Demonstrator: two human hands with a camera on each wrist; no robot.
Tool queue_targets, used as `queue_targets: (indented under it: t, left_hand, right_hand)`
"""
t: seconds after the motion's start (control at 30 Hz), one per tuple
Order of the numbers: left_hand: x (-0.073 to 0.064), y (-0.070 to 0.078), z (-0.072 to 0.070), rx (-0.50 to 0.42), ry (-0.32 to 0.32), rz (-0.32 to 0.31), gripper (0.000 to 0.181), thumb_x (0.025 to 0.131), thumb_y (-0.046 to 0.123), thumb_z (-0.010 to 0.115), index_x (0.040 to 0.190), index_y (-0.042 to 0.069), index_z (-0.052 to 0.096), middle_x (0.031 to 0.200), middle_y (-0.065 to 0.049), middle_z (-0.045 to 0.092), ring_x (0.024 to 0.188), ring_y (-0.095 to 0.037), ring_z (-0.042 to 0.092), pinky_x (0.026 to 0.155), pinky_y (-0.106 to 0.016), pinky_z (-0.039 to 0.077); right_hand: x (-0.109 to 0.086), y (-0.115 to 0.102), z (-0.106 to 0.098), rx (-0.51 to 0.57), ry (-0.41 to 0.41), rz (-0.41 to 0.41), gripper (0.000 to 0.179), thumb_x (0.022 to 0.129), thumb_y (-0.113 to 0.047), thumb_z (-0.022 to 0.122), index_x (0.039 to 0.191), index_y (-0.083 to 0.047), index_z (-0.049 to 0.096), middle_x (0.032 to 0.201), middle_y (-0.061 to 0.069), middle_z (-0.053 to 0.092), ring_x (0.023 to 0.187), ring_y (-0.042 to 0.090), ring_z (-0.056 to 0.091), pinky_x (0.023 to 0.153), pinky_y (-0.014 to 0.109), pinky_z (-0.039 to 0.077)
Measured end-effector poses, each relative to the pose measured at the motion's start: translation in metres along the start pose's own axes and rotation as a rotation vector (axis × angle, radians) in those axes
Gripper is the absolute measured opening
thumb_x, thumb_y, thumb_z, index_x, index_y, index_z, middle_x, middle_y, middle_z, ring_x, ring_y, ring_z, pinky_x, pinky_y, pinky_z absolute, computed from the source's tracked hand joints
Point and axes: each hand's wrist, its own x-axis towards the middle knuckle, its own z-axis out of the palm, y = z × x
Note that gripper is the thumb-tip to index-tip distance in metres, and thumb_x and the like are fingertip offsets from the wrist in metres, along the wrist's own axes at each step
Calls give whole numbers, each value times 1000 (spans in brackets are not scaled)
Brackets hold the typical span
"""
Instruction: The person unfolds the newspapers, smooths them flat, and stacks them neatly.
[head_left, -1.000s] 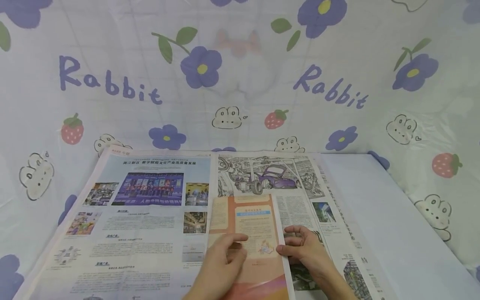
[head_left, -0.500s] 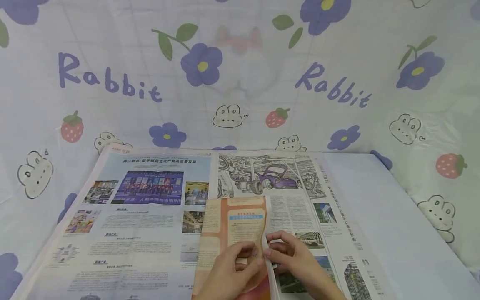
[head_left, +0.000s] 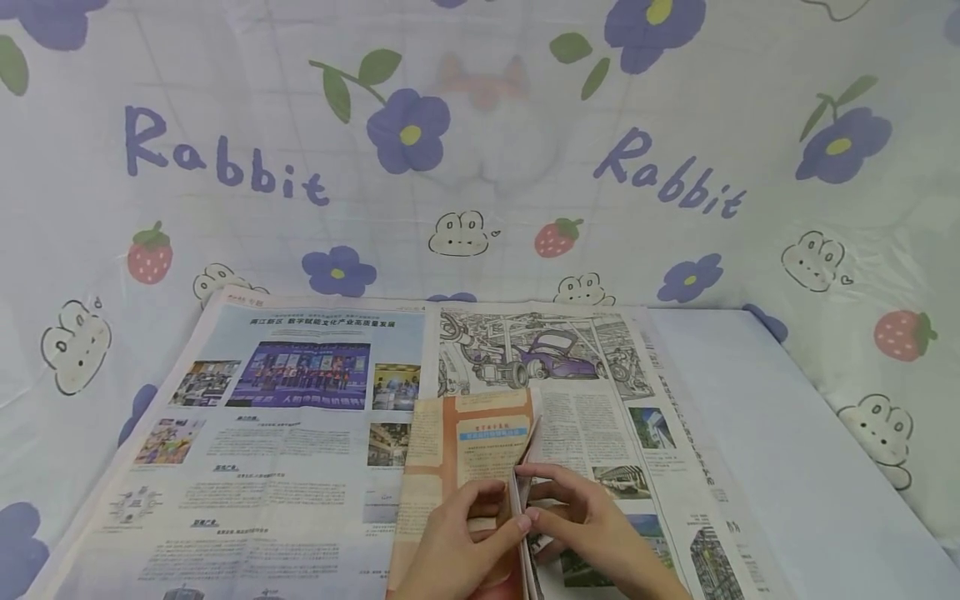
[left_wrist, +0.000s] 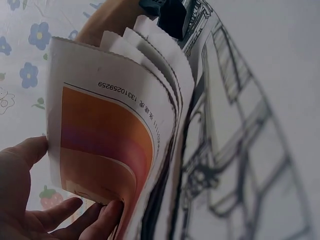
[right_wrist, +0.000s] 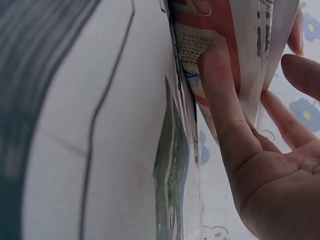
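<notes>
A folded newspaper (head_left: 427,442) with orange print lies over a spread-out newspaper (head_left: 292,458). Its right-hand edge stands raised, with several sheet layers showing in the left wrist view. My left hand (head_left: 465,542) pinches this edge from the left, thumb near its top. On the other side my right hand (head_left: 596,533) grips the same edge, and the two thumb tips meet there. In the left wrist view the orange page (left_wrist: 100,130) bends upward in a curve beside the left fingers. A finger of the right hand (right_wrist: 280,175) lies against the printed page in the right wrist view.
The spread newspaper covers most of the white table (head_left: 795,433), whose bare strip shows at the right. Behind it hangs a white curtain (head_left: 495,275) printed with flowers, rabbits and strawberries.
Both hands have moved left and closer together. The folded newspaper has shifted slightly left, and its right edge has gone from lying flat to bent up between the hands.
</notes>
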Motion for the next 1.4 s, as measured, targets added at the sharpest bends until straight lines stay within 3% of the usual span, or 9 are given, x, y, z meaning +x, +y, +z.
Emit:
queue_targets:
  t: [0.23, 0.5, 0.57, 0.67, 0.8, 0.93, 1.03, 1.17, 1.4]
  left_hand:
    - [0, -1, -4, -23, 2, 0, 54, 94, 33, 69, 137, 5, 53, 124, -9, 59, 111, -27, 60, 87, -39, 53]
    - [-2, 1, -9, 25, 97, 62, 44, 102, 18, 53, 143, 8, 43, 117, -11, 65, 103, -25, 65, 86, -46, 52]
    - [-3, 2, -10, 52, 118, 96, 43, 104, 16, 49, 146, 13, 39, 115, -10, 65, 98, -21, 66, 81, -41, 53]
    - [-3, 1, -11, 101, 147, 146, 44, 105, 11, 45, 147, 22, 40, 117, -9, 67, 73, -13, 64, 64, -30, 51]
    - [-3, 0, -9, 133, 188, 182, 48, 103, 3, 44, 143, 30, 48, 123, -10, 65, 46, -8, 43, 44, -25, 41]
    - [-4, 1, -8, 173, 238, 217, 53, 101, -3, 44, 140, 33, 51, 124, -10, 65, 44, -5, 39, 44, -23, 40]
    - [-4, 1, -8, 201, 237, 246, 44, 102, -2, 45, 132, 27, 59, 123, -3, 66, 66, -7, 61, 59, -23, 50]
    - [-2, 0, -8, 189, 191, 232, 31, 105, 3, 45, 118, 19, 68, 120, 3, 65, 108, -15, 62, 83, -28, 53]
    - [0, -1, -8, 180, 208, 206, 23, 101, 3, 53, 116, 13, 68, 119, -1, 65, 112, -20, 60, 88, -34, 52]
  right_hand:
    - [0, -1, 1, -25, -15, -16, 51, 102, -9, 56, 149, -5, 40, 132, 26, 50, 104, 38, 63, 72, 56, 55]
    - [0, -1, 1, -44, 123, 54, 51, 100, -20, 62, 143, -1, 41, 123, 22, 58, 94, 36, 66, 69, 49, 57]
    - [1, 0, 1, -55, 152, 62, 51, 99, -21, 62, 142, -1, 42, 120, 21, 60, 92, 36, 67, 68, 47, 58]
    - [2, 0, -1, -55, 186, 65, 51, 99, -20, 63, 141, 0, 43, 118, 21, 61, 93, 36, 66, 68, 47, 58]
    - [3, 0, -3, -33, 197, 52, 57, 97, -14, 64, 146, -2, 38, 119, 24, 61, 97, 37, 66, 70, 47, 58]
    - [2, 2, -4, -53, 172, 52, 57, 95, -10, 67, 145, 2, 43, 120, 24, 61, 97, 36, 67, 74, 46, 57]
    - [1, 5, -6, -116, 166, 75, 48, 93, -12, 70, 135, 5, 55, 118, 20, 64, 93, 32, 68, 75, 42, 57]
    - [1, 7, -9, -181, 202, 99, 42, 91, -13, 73, 127, 6, 62, 116, 17, 66, 91, 28, 68, 75, 39, 57]
    - [1, 6, -10, -174, 230, 105, 39, 88, -9, 74, 122, 9, 64, 109, 17, 69, 88, 28, 68, 73, 39, 57]
